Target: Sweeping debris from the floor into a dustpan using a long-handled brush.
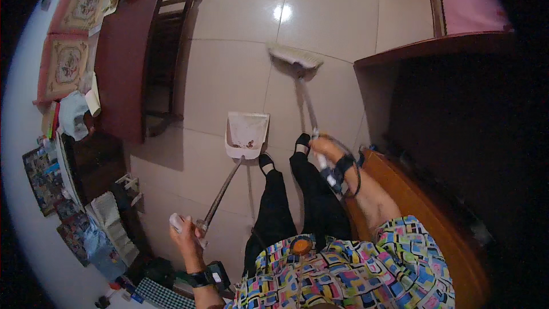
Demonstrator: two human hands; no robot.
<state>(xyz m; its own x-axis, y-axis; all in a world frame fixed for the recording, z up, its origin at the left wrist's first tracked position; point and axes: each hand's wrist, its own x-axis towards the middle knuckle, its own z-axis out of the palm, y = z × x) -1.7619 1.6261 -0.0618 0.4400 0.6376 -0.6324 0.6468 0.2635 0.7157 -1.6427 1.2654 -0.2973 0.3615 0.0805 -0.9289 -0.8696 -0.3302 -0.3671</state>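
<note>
My left hand (pixel 186 236) is closed around the top of a long-handled dustpan's pole. A small white object (pixel 176 222) shows at its thumb side; I cannot tell what it is. At the pole's lower end the white dustpan (pixel 247 125) rests on the floor beside my foot, with dark brown debris (pixel 246 143) in it. My right hand (pixel 327 147) grips a broom's handle (pixel 308 104), in front of my leg. The broom head (pixel 296 56), with pale bristles, lies farther ahead on the tiles, apart from the dustpan. Wrist straps with small devices sit on both my wrists.
Pale floor tiles (pixel 227 77) stretch ahead. A dark red wooden table (pixel 124 51) with a slatted lower shelf stands on the left. On the right are a dark piece of furniture (pixel 437 94), an orange-brown wooden edge (pixel 422 206) and a pink cushion (pixel 469 2).
</note>
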